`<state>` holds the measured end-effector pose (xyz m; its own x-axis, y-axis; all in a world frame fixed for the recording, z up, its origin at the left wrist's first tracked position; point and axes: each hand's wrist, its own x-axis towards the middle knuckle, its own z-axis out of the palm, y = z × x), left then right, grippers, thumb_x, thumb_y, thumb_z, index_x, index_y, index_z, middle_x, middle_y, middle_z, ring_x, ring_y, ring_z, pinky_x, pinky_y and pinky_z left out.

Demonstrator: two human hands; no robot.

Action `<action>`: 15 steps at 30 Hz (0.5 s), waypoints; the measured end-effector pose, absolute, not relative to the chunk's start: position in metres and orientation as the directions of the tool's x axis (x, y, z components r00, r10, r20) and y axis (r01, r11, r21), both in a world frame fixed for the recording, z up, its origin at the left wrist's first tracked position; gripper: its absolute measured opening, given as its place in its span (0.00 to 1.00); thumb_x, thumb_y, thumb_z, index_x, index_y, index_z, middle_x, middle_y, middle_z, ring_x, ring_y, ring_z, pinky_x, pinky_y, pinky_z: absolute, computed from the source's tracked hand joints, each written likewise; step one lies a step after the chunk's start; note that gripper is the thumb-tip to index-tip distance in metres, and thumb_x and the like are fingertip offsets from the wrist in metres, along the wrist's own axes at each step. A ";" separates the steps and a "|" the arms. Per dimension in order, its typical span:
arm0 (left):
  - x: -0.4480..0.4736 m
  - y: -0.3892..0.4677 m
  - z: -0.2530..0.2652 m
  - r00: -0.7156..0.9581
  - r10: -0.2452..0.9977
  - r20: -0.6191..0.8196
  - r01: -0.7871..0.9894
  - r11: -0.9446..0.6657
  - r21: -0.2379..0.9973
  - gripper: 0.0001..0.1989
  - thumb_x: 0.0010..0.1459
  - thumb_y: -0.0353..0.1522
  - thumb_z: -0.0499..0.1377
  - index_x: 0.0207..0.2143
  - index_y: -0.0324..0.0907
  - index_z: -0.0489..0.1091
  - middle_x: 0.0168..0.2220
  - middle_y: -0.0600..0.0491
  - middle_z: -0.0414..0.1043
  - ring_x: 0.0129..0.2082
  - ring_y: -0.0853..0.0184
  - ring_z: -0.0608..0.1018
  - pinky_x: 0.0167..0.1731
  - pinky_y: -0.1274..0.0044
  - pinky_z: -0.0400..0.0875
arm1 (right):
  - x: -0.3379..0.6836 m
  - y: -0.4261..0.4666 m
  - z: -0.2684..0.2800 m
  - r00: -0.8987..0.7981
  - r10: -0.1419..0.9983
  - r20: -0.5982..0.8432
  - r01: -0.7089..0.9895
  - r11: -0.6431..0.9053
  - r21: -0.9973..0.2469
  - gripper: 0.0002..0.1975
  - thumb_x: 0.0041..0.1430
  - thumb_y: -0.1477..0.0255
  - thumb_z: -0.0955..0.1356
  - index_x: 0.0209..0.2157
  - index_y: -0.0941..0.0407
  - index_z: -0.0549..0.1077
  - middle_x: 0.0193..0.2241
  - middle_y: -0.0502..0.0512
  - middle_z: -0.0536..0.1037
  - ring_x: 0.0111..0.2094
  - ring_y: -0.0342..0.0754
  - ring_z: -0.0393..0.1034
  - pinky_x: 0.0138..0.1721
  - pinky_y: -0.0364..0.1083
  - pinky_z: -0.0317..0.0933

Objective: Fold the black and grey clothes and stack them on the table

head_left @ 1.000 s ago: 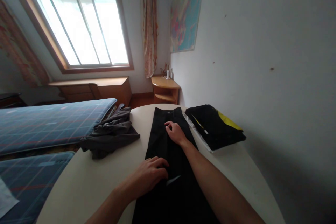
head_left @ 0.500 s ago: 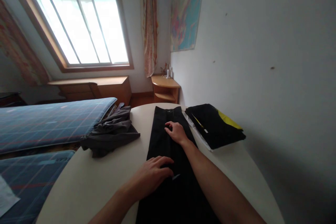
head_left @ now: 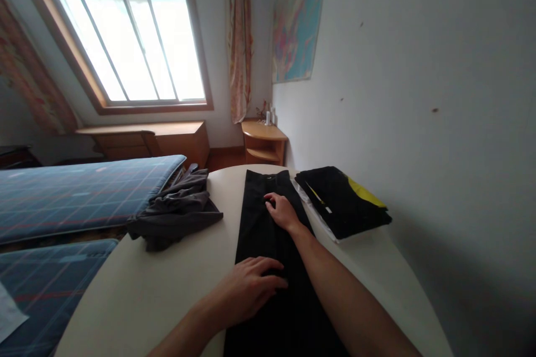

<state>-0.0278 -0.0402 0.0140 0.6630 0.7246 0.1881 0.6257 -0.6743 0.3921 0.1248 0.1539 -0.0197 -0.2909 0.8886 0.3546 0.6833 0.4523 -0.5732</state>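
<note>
A pair of black trousers (head_left: 257,223), folded into a long strip, lies along the table with its waistband end away from me. On its upper part rests my right hand (head_left: 282,212), thumb and fingers apart, palm down. Nearer to me, my left hand (head_left: 259,284) lies over the middle of the cloth with its fingers loosely bent and the thumb spread from them. Neither hand visibly pinches the fabric. The near end of the trousers runs out of view at the bottom.
The round white table (head_left: 167,284) carries a crumpled dark grey garment (head_left: 180,212) at its left edge and a folded black-and-yellow garment stack (head_left: 343,198) at the right. Blue plaid mattresses (head_left: 84,195) stand to the left. A white wall (head_left: 419,178) borders the right side.
My left hand has slid slightly right and toward me across the trousers, whose near part has shifted right a little. My right hand has stayed almost in place.
</note>
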 end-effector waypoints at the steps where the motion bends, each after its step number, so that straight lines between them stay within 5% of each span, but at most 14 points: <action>1: -0.028 -0.041 0.014 0.682 0.711 0.171 0.615 -0.685 0.391 0.18 0.63 0.25 0.58 0.50 0.55 0.73 0.59 0.57 0.69 0.54 0.63 0.74 0.54 0.69 0.69 | 0.125 0.154 -0.020 -0.292 0.889 0.354 0.683 0.452 -0.574 0.13 0.62 0.72 0.66 0.47 0.54 0.76 0.39 0.55 0.79 0.44 0.49 0.71 0.49 0.45 0.62; 8: -0.023 -0.043 0.016 0.687 0.713 0.140 0.630 -0.680 0.375 0.12 0.65 0.29 0.57 0.47 0.52 0.74 0.60 0.57 0.68 0.60 0.63 0.69 0.60 0.67 0.65 | 0.124 0.156 -0.021 -0.270 0.889 0.370 0.707 0.444 -0.551 0.12 0.61 0.74 0.66 0.46 0.54 0.76 0.37 0.54 0.77 0.44 0.50 0.69 0.49 0.46 0.61; 15: -0.020 -0.049 -0.001 0.553 0.832 0.035 0.784 -0.534 0.316 0.37 0.62 0.37 0.59 0.70 0.53 0.49 0.73 0.50 0.39 0.72 0.48 0.42 0.67 0.49 0.42 | 0.124 0.148 -0.019 -0.216 0.915 0.342 0.824 0.358 -0.438 0.20 0.64 0.64 0.65 0.55 0.53 0.72 0.50 0.60 0.75 0.52 0.54 0.65 0.56 0.50 0.56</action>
<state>-0.0196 -0.0492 -0.0010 0.5531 0.8324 0.0346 0.7841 -0.5342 0.3159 0.1243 0.1484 -0.0190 -0.2160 0.9147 0.3416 0.8242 0.3583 -0.4384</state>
